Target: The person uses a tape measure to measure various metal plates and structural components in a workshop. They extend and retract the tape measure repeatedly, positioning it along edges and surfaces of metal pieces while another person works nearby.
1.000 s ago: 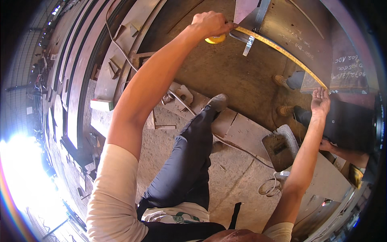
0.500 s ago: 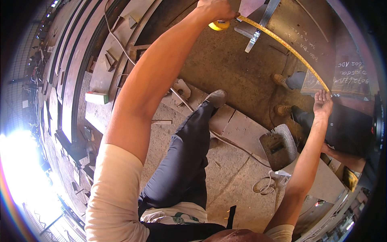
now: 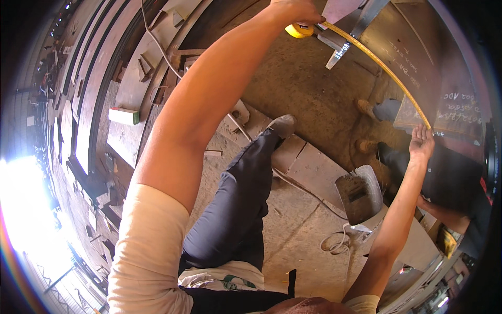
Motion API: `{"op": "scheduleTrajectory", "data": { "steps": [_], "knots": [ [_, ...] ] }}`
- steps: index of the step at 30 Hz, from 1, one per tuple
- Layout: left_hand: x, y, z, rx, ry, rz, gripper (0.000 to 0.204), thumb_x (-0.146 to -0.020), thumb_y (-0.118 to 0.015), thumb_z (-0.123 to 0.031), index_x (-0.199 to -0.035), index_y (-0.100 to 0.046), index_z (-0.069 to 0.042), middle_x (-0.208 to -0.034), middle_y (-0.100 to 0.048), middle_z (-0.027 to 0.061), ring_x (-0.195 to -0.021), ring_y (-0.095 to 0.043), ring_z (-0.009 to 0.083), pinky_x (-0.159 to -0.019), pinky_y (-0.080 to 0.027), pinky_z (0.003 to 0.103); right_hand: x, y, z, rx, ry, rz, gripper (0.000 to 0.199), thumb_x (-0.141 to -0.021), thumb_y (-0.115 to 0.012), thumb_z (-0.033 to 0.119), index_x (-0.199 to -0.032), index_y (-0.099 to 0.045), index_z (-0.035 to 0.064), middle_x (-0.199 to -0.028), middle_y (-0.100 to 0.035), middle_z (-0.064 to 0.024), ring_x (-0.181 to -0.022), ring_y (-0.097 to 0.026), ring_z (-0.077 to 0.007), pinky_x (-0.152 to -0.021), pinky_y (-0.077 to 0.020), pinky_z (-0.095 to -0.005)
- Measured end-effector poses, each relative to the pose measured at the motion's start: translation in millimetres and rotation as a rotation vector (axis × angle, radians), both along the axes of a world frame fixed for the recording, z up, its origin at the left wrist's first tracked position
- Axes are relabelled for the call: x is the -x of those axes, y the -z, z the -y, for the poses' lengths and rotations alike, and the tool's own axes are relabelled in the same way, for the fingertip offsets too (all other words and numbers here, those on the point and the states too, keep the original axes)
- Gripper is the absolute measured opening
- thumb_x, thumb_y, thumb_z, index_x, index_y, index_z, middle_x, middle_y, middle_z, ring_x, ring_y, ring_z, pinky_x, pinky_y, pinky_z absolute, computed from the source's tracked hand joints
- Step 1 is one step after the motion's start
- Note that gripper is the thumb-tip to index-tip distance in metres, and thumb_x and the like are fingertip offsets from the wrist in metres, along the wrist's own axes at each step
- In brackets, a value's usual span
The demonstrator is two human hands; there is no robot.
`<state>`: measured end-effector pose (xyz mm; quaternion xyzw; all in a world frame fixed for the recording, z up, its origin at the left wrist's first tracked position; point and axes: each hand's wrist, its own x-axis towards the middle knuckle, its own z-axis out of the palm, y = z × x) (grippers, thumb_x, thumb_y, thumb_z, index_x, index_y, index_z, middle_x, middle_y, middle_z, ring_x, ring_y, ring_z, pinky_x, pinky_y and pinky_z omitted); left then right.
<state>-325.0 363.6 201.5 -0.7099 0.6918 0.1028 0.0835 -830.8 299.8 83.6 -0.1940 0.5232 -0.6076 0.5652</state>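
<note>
Up at the top edge, my left hand (image 3: 299, 11) is closed on a tape measure whose yellow case (image 3: 299, 31) shows below the fingers. From there the yellow blade (image 3: 380, 64) runs in a bowed line to the right and nearer. My right hand (image 3: 421, 142) pinches the blade's free end, palm partly turned up, beside the lower edge of a large steel plate (image 3: 444, 68) with chalk writing. Under the blade near my left hand, a narrow steel bar (image 3: 361, 26) sticks out. The fingertips of my left hand are partly hidden.
At right stands another person in dark trousers (image 3: 444, 172), with work boots (image 3: 367, 109) and a forearm showing. A scoop-like metal container (image 3: 360, 196) sits on a low steel beam (image 3: 308, 163). A cable (image 3: 334, 243) loops on the floor. Long steel pieces (image 3: 94, 78) lie at left.
My left hand and the tape case have shifted slightly right in view. My right hand sits a little lower, still at the blade's end. The blade stays stretched between both hands.
</note>
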Motion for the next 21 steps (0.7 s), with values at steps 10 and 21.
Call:
{"op": "scheduleTrajectory", "data": {
  "steps": [10,21],
  "knots": [
    [1.3,15.7,-9.7,0.196,-0.335,-0.294,0.059,-0.087,-0.055,-0.06,-0.105,-0.074,-0.007,-0.11,-0.07,0.0182,-0.106,-0.067,0.0337,-0.088,-0.053,0.044,22.8,12.3,13.4,0.042,-0.039,0.026,0.025,-0.098,-0.057,0.016,-0.116,-0.053,-0.0013,-0.113,-0.06,-0.012,-0.106,-0.06,-0.0255,-0.089,-0.0511,-0.0391],
    [-0.3,16.3,-17.2,0.251,-0.241,-0.216,0.054,-0.091,-0.052,-0.054,-0.103,-0.073,-0.005,-0.105,-0.071,0.0191,-0.102,-0.067,0.036,-0.086,-0.054,0.045,-4.3,-9.6,-7.2,0.057,0.073,-0.066,0.033,-0.103,-0.044,0.02,-0.122,-0.053,-0.0049,-0.12,-0.06,-0.016,-0.118,-0.057,-0.0305,-0.102,-0.0453,-0.0426]
  ]
}}
